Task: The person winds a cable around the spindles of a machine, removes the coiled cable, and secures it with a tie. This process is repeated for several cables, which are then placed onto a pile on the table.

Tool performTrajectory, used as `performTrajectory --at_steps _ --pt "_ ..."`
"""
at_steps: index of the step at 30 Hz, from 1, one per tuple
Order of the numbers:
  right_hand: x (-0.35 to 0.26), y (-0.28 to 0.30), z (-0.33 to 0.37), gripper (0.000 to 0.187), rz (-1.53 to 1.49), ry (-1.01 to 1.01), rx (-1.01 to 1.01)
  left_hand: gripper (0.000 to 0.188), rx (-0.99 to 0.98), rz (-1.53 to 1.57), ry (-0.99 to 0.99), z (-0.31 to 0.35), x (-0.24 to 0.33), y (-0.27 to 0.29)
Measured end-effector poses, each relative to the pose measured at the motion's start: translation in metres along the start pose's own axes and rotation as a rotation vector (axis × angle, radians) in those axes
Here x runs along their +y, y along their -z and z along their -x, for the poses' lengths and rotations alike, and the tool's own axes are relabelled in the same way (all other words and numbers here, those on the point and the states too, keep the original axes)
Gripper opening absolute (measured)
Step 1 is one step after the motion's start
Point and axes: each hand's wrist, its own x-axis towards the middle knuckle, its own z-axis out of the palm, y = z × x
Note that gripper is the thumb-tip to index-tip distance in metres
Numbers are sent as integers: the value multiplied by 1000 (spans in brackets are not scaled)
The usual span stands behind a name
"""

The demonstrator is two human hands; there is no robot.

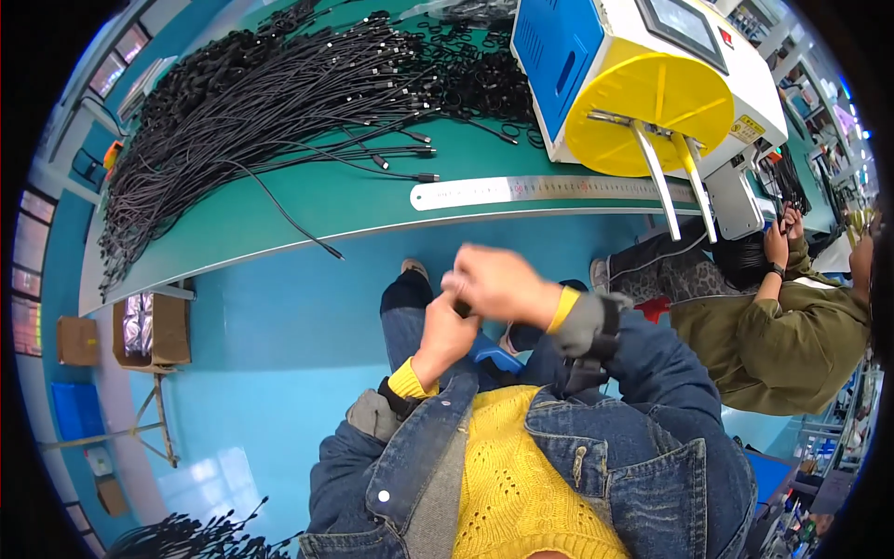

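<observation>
My left hand (445, 334) and my right hand (503, 285) meet in front of my body, below the table edge. The left fingers are curled closed around something dark, of which only a small bit shows between the hands. Slightly blurred, my right hand lies over it with its fingers bent in; what it grips is hidden. On the green table (270, 207) ahead, a large heap of black cables (251, 121) with plug ends spreads to the left. One loose cable (291, 219) reaches toward the front edge.
A steel ruler (549, 189) lies along the table edge. Right of it stands a white and blue machine (559, 65) with a yellow disc (652, 112) and two prongs sticking out. Another person (782, 326) sits at the right. A cardboard box (172, 331) is below the table's left end.
</observation>
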Motion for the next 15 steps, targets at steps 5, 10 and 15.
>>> performTrajectory --at_steps 5,10,15 --pt "47 74 -88 23 443 -84 713 14 35 233 130 -1 13 10" --pt "80 86 -128 15 542 -424 401 15 27 255 89 3 17 17" --pt "68 64 -103 15 338 274 971 14 57 336 137 2 15 27"
